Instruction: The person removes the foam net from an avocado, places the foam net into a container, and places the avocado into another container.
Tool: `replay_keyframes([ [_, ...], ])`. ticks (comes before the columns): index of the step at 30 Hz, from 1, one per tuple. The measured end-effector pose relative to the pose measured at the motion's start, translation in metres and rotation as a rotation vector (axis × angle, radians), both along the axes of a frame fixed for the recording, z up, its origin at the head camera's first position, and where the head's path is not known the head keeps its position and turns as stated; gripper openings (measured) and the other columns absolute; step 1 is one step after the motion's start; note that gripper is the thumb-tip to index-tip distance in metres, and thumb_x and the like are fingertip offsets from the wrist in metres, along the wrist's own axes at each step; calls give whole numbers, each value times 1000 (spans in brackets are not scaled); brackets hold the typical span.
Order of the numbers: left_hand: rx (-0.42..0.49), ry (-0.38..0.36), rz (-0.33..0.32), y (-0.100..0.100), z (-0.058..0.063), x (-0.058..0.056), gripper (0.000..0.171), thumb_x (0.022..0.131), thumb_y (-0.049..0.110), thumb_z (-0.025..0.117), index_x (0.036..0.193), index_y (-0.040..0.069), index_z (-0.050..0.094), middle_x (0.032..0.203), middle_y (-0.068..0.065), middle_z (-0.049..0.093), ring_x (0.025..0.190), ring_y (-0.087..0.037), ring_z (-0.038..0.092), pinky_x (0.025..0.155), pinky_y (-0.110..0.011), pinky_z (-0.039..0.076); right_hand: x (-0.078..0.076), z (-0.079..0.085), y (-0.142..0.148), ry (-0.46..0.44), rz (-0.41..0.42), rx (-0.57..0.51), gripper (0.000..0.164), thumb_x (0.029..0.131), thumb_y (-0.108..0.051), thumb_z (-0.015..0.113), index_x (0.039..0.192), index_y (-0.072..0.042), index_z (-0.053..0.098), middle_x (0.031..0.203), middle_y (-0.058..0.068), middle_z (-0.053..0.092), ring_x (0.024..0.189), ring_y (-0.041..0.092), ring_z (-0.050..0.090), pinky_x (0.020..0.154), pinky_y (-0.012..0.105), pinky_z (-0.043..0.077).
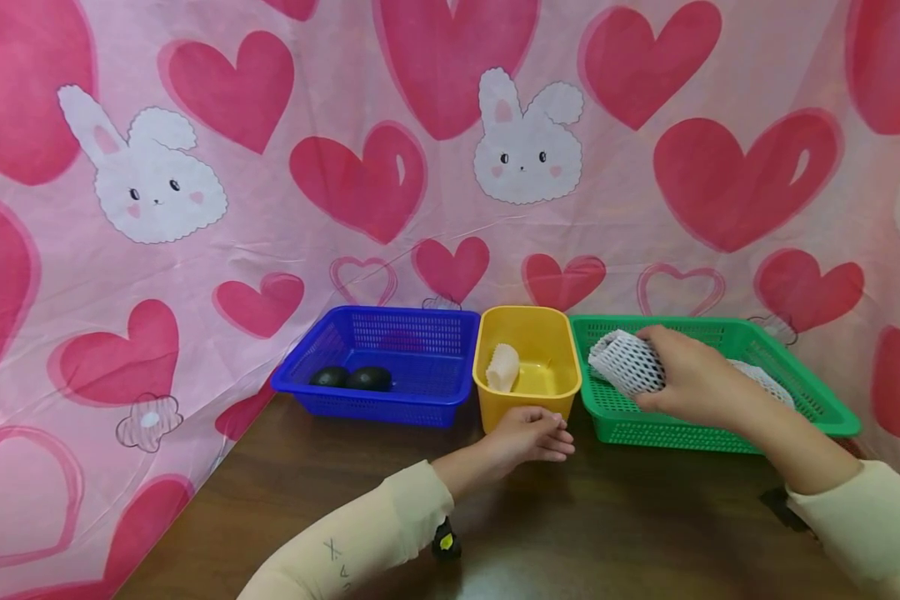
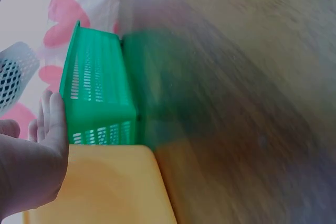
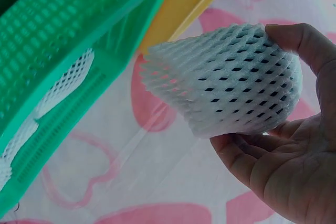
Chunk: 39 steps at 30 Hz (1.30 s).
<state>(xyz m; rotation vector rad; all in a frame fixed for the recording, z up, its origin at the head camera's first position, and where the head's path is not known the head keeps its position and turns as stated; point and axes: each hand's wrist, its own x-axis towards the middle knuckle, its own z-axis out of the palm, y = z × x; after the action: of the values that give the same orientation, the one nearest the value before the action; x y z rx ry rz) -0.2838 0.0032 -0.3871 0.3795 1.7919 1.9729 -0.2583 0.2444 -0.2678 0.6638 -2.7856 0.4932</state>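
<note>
My right hand point(image 1: 686, 379) grips an avocado in a white foam net point(image 3: 236, 80), held above the left part of the green basket point(image 1: 802, 379). Dark skin shows through the net's holes, and the net's loose end points away from the palm. More white foam-netted pieces point(image 3: 65, 82) lie in that basket, partly behind my hand in the head view. My left hand point(image 1: 528, 437) hovers with loose fingers in front of the yellow bin point(image 1: 487, 408), holding nothing. An off-white, seemingly unfilled foam net point(image 1: 503, 367) sits inside the bin. Two dark avocados point(image 1: 369, 378) rest in the blue basket point(image 1: 390, 408).
The blue basket, yellow bin and green basket stand side by side along the back of a brown wooden table point(image 1: 570, 517). Right behind them hangs a pink cloth point(image 1: 435, 217) with hearts and rabbits.
</note>
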Motion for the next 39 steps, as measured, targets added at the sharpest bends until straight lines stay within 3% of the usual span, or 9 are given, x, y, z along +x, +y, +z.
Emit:
replay_keyframes([
  [4, -8, 15, -24, -13, 3, -1, 34, 103, 18, 50, 114, -13, 56, 104, -25, 67, 90, -26, 69, 81, -40, 55, 5, -5, -11, 18, 27, 10, 79, 67, -22, 88, 126, 7, 45, 108, 18, 59, 89, 29, 58, 75, 51, 54],
  [12, -70, 55, -5, -42, 9, 2, 34, 102, 21, 52, 112, -11, 59, 106, -26, 66, 90, -26, 69, 81, -39, 55, 12, -18, -33, -11, 64, 6, 82, 64, -23, 90, 128, 2, 45, 112, 13, 59, 94, 28, 57, 76, 49, 55],
  [16, -61, 92, -3, -53, 10, 3, 34, 102, 18, 51, 112, -14, 57, 106, -29, 65, 88, -25, 69, 83, -44, 53, 14, -29, -40, -16, 76, -4, 79, 64, -23, 90, 127, -1, 47, 112, 9, 58, 95, 24, 56, 79, 47, 55],
  [24, -87, 152, 28, -71, 10, 5, 31, 101, 13, 53, 111, -16, 56, 102, -30, 65, 87, -28, 69, 79, -41, 56, 16, -50, -54, -17, 117, 27, 79, 64, -25, 91, 127, -3, 49, 114, 8, 58, 98, 24, 56, 82, 45, 54],
  [31, -133, 186, 49, -84, 2, 4, 30, 99, 12, 57, 111, -15, 56, 104, -31, 65, 95, -41, 66, 85, -51, 51, 16, -71, -68, -19, 155, 62, 78, 63, -24, 91, 127, -6, 50, 114, 5, 57, 100, 21, 55, 88, 43, 51],
  [39, -158, 201, 40, -91, -11, 5, 29, 97, 8, 59, 111, -17, 56, 104, -32, 64, 95, -43, 65, 81, -46, 54, 14, -96, -80, -39, 218, 82, 74, 63, -21, 91, 124, -5, 51, 115, 6, 57, 101, 22, 53, 91, 45, 49],
])
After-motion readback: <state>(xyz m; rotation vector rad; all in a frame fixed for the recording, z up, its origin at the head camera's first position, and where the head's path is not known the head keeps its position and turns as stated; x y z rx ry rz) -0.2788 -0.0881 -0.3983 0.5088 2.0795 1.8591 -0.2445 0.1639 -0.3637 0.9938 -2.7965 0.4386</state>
